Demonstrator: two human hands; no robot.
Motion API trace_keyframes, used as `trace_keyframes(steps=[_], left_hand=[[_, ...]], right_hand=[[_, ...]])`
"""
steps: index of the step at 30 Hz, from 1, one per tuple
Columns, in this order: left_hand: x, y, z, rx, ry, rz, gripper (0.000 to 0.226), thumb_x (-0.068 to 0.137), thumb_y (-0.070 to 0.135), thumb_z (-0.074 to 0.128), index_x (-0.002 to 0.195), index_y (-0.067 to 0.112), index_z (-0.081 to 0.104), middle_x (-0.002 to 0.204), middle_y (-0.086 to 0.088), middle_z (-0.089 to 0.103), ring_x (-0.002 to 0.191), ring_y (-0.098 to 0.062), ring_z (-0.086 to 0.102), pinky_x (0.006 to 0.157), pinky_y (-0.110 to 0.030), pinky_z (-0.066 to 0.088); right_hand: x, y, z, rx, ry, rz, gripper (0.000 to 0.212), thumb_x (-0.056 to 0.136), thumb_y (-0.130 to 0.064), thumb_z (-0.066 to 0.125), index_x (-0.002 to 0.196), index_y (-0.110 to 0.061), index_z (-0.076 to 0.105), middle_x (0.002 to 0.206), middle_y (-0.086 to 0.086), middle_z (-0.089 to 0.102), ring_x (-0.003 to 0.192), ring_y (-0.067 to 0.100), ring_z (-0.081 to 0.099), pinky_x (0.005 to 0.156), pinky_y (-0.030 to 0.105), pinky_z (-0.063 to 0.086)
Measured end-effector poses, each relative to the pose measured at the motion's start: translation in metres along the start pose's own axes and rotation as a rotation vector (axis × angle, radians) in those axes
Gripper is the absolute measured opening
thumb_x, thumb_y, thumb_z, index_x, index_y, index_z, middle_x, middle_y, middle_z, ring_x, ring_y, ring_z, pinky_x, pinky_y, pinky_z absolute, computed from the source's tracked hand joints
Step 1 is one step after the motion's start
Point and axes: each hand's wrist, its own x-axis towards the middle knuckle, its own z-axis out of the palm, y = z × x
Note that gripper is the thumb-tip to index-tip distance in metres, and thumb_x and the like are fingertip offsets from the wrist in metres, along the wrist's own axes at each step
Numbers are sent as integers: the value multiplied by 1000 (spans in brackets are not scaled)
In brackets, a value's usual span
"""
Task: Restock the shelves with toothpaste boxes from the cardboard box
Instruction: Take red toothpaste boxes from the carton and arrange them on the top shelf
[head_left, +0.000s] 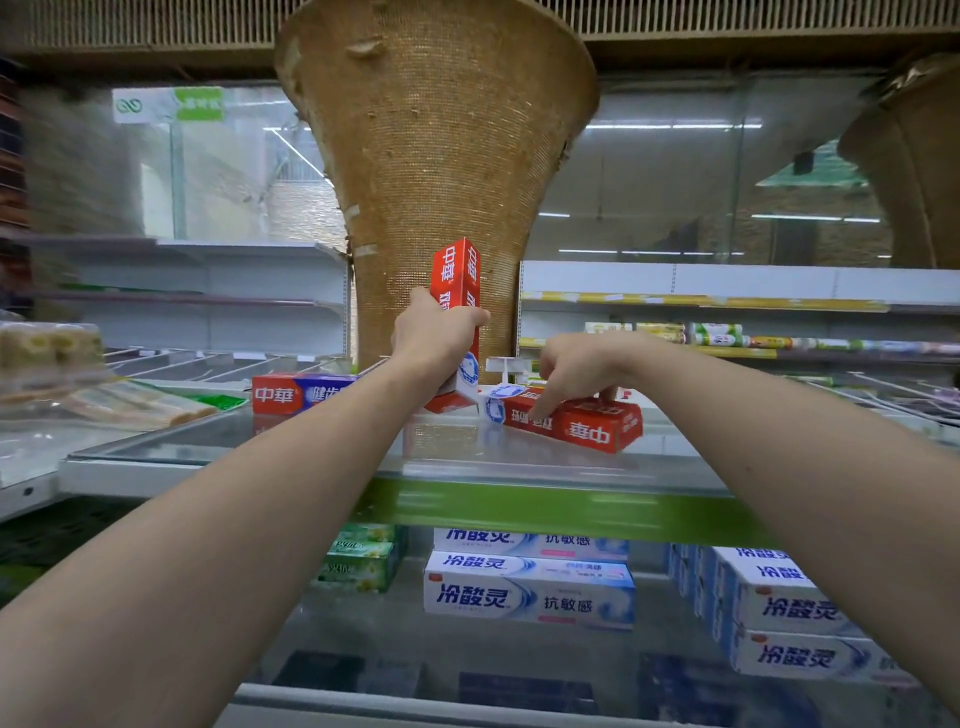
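Note:
My left hand (434, 332) grips a red toothpaste box (457, 280) and holds it upright, its lower end on the glass top shelf (311, 447). My right hand (582, 366) reaches over a second red box (576, 423) lying flat on the same shelf, with the index fingertip touching its top and the thumb behind it. A third red and blue box (296, 394) lies flat further left on the shelf. The cardboard box is out of view.
A wide woven pillar (436, 156) rises just behind the shelf. On the shelf below stand white and blue toothpaste boxes (530, 592), more of them at the right (779, 603), and green boxes (358, 564). Packaged goods (52, 345) lie at the far left.

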Motion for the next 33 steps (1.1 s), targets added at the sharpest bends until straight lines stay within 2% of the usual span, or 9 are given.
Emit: trace_keyframes(steps=[5,10,13,19,25,27,29,31,33], left_hand=[[5,-2,2,10,-8,-3,61,68,50,73,117,23,47,104,0,63,95,-26,66,91,-49,56],[10,-9,6,-37,-20,-58,54,81,42,75,122,21,45,106,-2,62,90,-22,66,88,-46,57],[10,-11,6,-48,-24,-86,58,81,42,76,124,19,45,107,-3,63,89,-22,67,87,-46,57],[11,-14,4,-58,-39,-121,58,80,39,77,124,18,44,107,-5,64,87,-24,69,84,-45,59],[13,-16,7,-43,-43,-130,57,81,38,77,123,18,44,107,-5,64,88,-24,69,85,-45,59],[13,-17,8,-29,-38,-122,58,81,39,77,123,18,43,107,-5,63,89,-24,68,86,-45,58],[13,-16,9,-14,-31,-108,58,80,40,76,123,19,43,107,-4,63,90,-24,67,86,-46,58],[12,-15,10,-12,-29,-101,59,80,41,77,123,20,43,107,-3,62,91,-24,67,87,-46,58],[11,-14,10,-15,-20,-96,61,78,42,77,124,20,44,107,-3,62,90,-23,67,87,-46,58]], right_hand=[[15,7,8,-160,174,-45,55,62,-28,91,111,-12,70,99,3,69,83,20,64,70,32,57],[25,14,15,-210,250,-73,60,57,-27,95,107,-19,63,98,1,62,83,21,58,56,27,42],[32,16,15,-197,251,-93,60,59,-27,94,108,-21,61,97,-1,60,85,20,56,56,27,40],[46,19,18,-179,240,-92,67,56,-27,96,111,-19,59,102,1,59,90,23,55,70,34,51],[53,26,18,-97,211,-95,54,63,-20,90,108,-16,60,98,0,60,88,20,57,64,30,49],[54,27,18,-49,221,-101,50,68,-26,88,109,-17,62,103,1,63,88,19,58,68,30,50],[54,25,18,-45,194,-123,56,72,-37,86,120,-21,60,109,-5,59,96,19,57,73,29,46],[53,22,19,-73,165,-144,60,75,-40,82,128,-24,59,102,-9,56,93,16,55,69,25,41],[51,19,19,-71,191,-146,51,76,-36,82,123,-23,64,92,-10,59,84,14,56,61,24,41]])
